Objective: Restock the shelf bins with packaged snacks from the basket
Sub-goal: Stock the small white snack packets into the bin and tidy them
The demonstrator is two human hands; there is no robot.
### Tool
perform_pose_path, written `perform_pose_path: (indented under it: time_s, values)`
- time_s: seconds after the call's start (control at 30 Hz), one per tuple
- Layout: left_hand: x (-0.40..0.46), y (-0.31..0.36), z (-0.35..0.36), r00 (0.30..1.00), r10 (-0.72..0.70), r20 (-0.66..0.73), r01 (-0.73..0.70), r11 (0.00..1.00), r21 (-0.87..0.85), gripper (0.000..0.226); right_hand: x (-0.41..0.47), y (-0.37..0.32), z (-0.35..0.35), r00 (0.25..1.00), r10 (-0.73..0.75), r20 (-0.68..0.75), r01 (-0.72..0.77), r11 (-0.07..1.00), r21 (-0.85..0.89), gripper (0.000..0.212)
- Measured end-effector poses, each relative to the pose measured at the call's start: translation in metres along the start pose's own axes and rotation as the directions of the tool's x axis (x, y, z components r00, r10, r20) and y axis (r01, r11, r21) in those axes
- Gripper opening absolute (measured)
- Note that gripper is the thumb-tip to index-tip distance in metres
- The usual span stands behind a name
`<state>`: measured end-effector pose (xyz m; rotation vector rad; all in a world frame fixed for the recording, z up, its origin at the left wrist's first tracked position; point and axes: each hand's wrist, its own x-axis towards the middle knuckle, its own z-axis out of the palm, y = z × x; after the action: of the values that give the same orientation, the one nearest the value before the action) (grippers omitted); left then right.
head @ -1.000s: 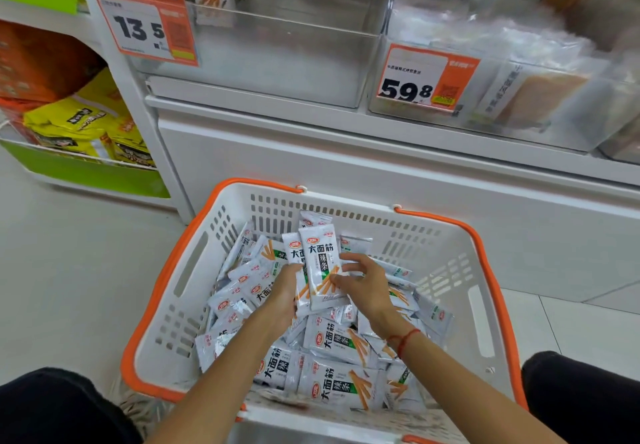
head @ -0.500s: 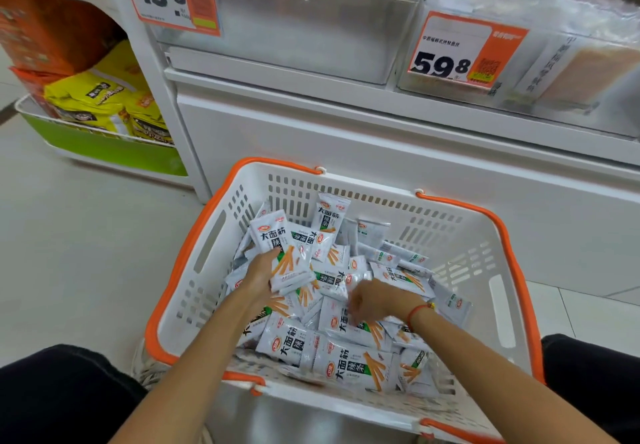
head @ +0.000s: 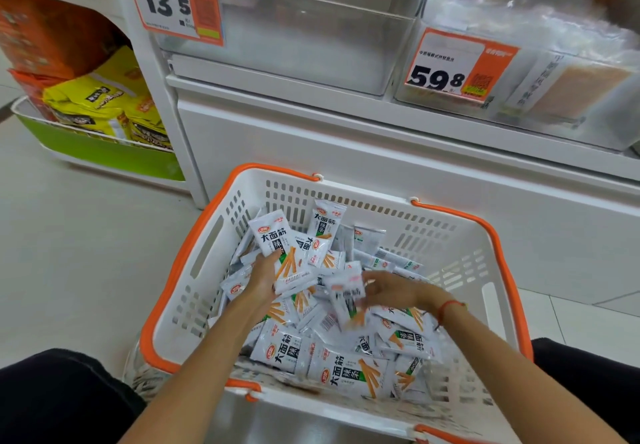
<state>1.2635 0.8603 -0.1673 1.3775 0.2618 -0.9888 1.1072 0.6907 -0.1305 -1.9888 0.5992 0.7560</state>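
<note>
A white basket with an orange rim (head: pixel 194 270) stands on the floor, holding several white snack packets (head: pixel 346 372) printed with orange sticks. My left hand (head: pixel 265 275) grips a small stack of packets (head: pixel 280 246) at the basket's left middle. My right hand (head: pixel 388 289) pinches a single packet (head: pixel 346 300), blurred by motion, near the centre. Above, a clear shelf bin (head: pixel 294 45) with a 13.5 price tag (head: pixel 173 4) holds little; one packet shows at its back.
To the right, another clear bin (head: pixel 554 90) with a 59.8 tag (head: pixel 453 69) holds wrapped goods. A white cabinet front (head: pixel 381 153) rises behind the basket. Yellow and orange bags (head: pixel 100 104) fill a green-edged rack at left. My dark-clothed knees flank the basket.
My left hand kept its stack and shifted left. My right hand dipped into the pile and came up pinching one packet. The view tilted upward slightly.
</note>
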Motion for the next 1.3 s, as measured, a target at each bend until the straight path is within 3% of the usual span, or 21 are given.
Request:
perform_pose_path:
  time_s: [0.07,0.17,0.33,0.53,0.63,0.77,0.87,0.93,0.97,1.1,1.3]
  values:
    - [-0.001,-0.003,0.001,1.0,0.005,-0.013,-0.003,0.993,0.115,0.027,-0.009,-0.001,-0.017,0.993,-0.058,-0.1,0.088,0.938,0.336,0.034]
    - [-0.004,-0.01,0.009,1.0,-0.012,0.023,0.005,0.965,0.264,0.039,-0.009,-0.011,-0.023,0.976,-0.028,-0.218,0.151,0.804,0.575,0.028]
    - [-0.015,-0.019,0.034,0.994,-0.042,0.101,-0.003,0.914,0.406,0.039,0.008,-0.035,0.003,0.885,0.051,-0.463,0.236,0.808,0.54,0.02]
    - [-0.015,-0.023,0.046,0.992,-0.047,0.117,0.011,0.957,0.291,0.04,0.025,-0.038,0.028,0.695,0.126,-0.708,0.297,0.846,0.442,0.023]
    - [-0.018,-0.022,0.045,0.994,-0.038,0.099,0.01,0.962,0.273,0.05,0.028,-0.043,0.034,0.677,0.127,-0.725,0.269,0.874,0.405,0.034]
    - [-0.025,-0.012,0.045,0.996,0.036,0.079,-0.056,0.961,0.27,0.039,0.023,-0.062,0.032,0.699,0.07,-0.712,0.23,0.921,0.316,0.037]
    - [-0.034,0.008,0.045,0.989,0.133,0.067,-0.145,0.963,0.225,0.042,0.013,-0.09,0.019,0.795,0.026,-0.606,0.222,0.917,0.331,0.042]
    - [-0.042,0.028,0.047,0.98,0.185,0.073,-0.196,0.961,0.196,0.043,0.006,-0.113,0.008,0.875,-0.035,-0.483,0.24,0.898,0.37,0.02]
    - [-0.046,0.039,0.048,0.973,0.218,0.076,-0.229,0.954,0.195,0.041,0.003,-0.124,0.002,0.886,-0.066,-0.46,0.248,0.904,0.348,0.019]
    - [-0.073,0.091,0.047,0.937,0.323,0.137,-0.347,0.909,0.232,0.035,-0.015,-0.17,-0.022,0.882,-0.16,-0.444,0.294,0.923,0.251,0.034]
    - [-0.103,0.193,0.055,0.899,0.407,0.158,-0.437,0.838,0.327,0.036,-0.049,-0.233,-0.069,0.814,-0.275,-0.511,0.403,0.901,0.158,0.019]
